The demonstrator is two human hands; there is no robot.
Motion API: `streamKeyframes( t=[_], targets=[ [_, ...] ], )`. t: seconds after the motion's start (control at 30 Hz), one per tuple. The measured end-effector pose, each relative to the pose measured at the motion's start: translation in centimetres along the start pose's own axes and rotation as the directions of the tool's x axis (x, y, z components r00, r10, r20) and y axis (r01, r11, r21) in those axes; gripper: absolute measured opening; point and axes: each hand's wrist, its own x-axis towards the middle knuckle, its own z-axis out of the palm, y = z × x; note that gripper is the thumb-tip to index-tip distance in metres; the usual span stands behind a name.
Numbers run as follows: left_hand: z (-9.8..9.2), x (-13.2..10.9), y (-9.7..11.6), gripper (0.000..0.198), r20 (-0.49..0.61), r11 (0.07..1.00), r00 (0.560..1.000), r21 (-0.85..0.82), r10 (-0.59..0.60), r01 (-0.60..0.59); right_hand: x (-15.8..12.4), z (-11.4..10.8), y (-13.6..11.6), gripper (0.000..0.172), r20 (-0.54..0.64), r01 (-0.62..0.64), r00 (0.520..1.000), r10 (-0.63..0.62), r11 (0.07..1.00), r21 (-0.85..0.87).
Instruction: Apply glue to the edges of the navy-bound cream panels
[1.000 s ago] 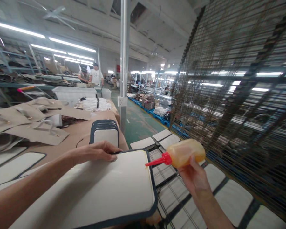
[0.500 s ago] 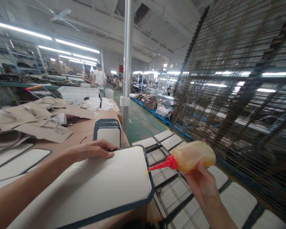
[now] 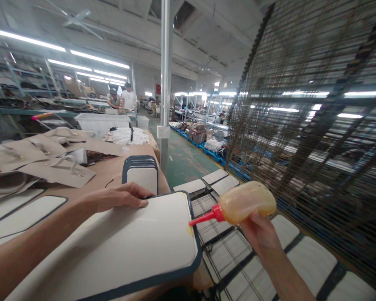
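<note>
Translucent yellow plastic, the squeeze bottle [image 3: 246, 202] in your right hand [image 3: 260, 229] aims its red nozzle [image 3: 207, 217] at the right edge of the white panel [image 3: 144, 238], where a yellow smear [image 3: 190, 231] lies; liquid shows through the bottle's wall. Your right fingers wrap around it. Your left hand [image 3: 125, 196] pinches the panel's far edge, thumb on top. Just beyond the panel, a stack of smaller panels [image 3: 141, 179] stands on the brown table [image 3: 105, 168]. Right of the panel, a wire rack [image 3: 209, 248] bears pale panels [image 3: 311, 259]. Beyond the panel to the left lie beige pieces with handles [image 3: 58, 171]; farther off sits a translucent bin [image 3: 102, 122], its contents hidden.
</note>
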Motion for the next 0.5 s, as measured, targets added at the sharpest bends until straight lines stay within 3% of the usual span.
streamKeyframes(
  t=[0.13,0.5],
  targets=[
    [0.1,-0.4,0.6,0.042,0.030,1.000,1.000,0.006,0.003,-0.003,0.4,0.0,-0.1,0.077,0.069,-0.041,0.997,0.043,0.998,-0.040],
    [0.6,-1.0,1.0,0.039,-0.037,0.998,0.999,-0.058,-0.037,0.035,-0.3,0.1,-0.8,0.078,0.149,-0.043,0.987,0.052,0.997,-0.065]
  ],
)
